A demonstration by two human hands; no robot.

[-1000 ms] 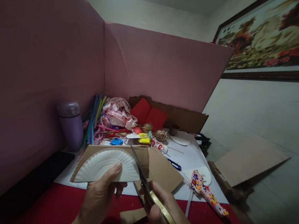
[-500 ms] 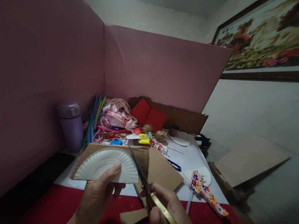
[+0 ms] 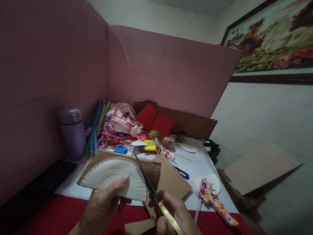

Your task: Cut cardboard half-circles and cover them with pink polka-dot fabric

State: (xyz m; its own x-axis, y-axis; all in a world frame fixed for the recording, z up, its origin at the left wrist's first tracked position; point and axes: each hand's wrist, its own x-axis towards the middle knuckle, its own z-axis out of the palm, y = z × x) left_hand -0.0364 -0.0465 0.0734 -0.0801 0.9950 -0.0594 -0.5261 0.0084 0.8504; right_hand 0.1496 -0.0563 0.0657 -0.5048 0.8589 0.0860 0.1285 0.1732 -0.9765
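Observation:
My left hand [image 3: 106, 201] pinches a white half-round paper plate [image 3: 107, 172] flat against a piece of brown cardboard [image 3: 155, 171], thumb on top and fingers underneath. The cardboard shows above and to the right of the plate's fluted curved rim. In my right hand [image 3: 176, 215] is a pair of scissors [image 3: 173, 219] with gold-coloured handles and dark blades. Its blades point up and left, along the plate's right edge and over the cardboard. Whether they bite into the cardboard I cannot tell.
Beyond my hands lie another cardboard sheet [image 3: 174, 180], blue-handled scissors [image 3: 182, 172] and twine balls [image 3: 167, 142]. A flower-patterned glue gun [image 3: 217, 204] rests at right. At left stand a purple bottle [image 3: 73, 133] and a black flat object [image 3: 33, 194]. Pink panels enclose the left and back.
The plate and cardboard have tilted slightly clockwise, their right end dropping a little. The scissors stay nearly in place beside the plate's right edge.

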